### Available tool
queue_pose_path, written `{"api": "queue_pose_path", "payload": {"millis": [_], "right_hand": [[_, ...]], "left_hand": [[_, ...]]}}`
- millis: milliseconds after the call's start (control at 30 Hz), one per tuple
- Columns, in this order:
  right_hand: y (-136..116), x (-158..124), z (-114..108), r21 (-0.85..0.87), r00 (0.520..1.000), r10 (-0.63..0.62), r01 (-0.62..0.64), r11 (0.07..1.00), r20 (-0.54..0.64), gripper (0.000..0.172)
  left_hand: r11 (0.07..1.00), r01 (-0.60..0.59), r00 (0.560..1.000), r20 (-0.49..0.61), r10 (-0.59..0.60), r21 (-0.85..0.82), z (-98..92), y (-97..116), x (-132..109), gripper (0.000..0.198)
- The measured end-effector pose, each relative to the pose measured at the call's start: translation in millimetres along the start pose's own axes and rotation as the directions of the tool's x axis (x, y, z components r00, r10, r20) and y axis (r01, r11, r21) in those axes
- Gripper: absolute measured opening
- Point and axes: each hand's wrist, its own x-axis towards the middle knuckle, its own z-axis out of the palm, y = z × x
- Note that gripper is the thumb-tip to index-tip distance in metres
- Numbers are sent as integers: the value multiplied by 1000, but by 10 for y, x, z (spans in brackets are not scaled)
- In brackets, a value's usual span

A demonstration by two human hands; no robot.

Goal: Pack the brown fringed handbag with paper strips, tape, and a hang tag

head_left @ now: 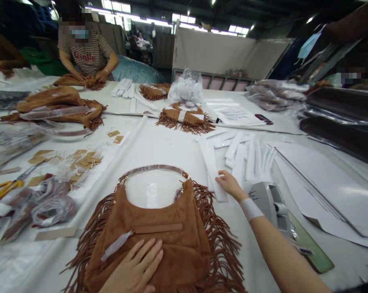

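Observation:
A brown suede handbag [159, 252] with long fringe down both sides lies in front of me, its plastic-wrapped handle [155, 167] pointing away. My left hand [136, 266] rests flat on the front of the bag, fingers stretched out, below the zip strip. White wrapping covers the zip pull [115, 246]. To the right of the bag, my right hand [229, 184] has its thumb and fingers closed on the edge of a flat white strip [209, 156]. More white strips [254, 158] lie fanned out beyond that hand.
A grey tape dispenser [263, 203] stands by my right forearm, near white sheets [318, 183]. At left lie tan tags [86, 159], yellow-handled scissors [7, 191] and wrapped straps [54, 209]. Another fringed bag [185, 118] lies ahead. Across the table a person [86, 57] handles brown suede.

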Motion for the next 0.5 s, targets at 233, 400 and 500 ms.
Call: {"api": "queue_pose_path", "payload": {"millis": [233, 400, 500], "right_hand": [[-19, -342, 6, -107, 995, -81, 74, 992, -60, 61], [-79, -309, -112, 50, 999, -20, 22, 998, -30, 64], [-159, -382, -180, 197, 997, -37, 23, 980, 68, 74]], "left_hand": [[999, 25, 1000, 15, -25, -41, -38, 35, -4, 79], [1000, -6, 998, -57, 8, 24, 23, 7, 0, 75], [995, -28, 991, -131, 40, 96, 63, -36, 3, 69]]}}
